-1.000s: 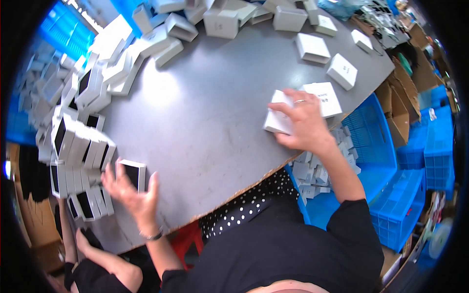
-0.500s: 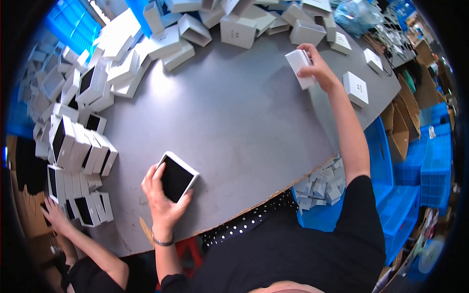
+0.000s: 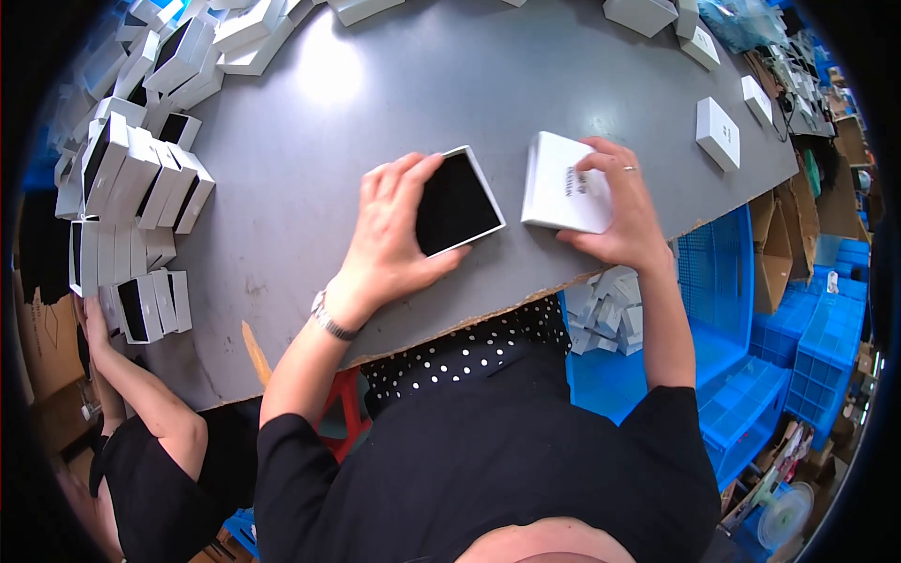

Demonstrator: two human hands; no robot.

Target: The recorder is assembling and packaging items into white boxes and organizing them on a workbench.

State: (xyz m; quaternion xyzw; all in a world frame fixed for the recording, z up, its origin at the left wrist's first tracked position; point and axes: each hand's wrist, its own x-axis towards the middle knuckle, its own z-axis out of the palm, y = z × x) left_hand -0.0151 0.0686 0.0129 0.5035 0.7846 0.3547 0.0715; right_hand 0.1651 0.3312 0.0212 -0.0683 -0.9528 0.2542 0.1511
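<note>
The white rectangular box with black interior (image 3: 458, 206) is clamped in the left hand (image 3: 392, 225), at its left side. The right hand (image 3: 623, 211) is clamped on a white printed rectangular box (image 3: 556, 178) just beside it, with a small gap. Both are over the flat grey table (image 3: 375, 103); farther left stand white cardboard-like boxes (image 3: 136, 178) in rows.

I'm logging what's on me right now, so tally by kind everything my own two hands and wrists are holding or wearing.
Black-faced box: 1
White box or lid: 1
Wristband: 1
Ring: 1
Total: 4
</note>
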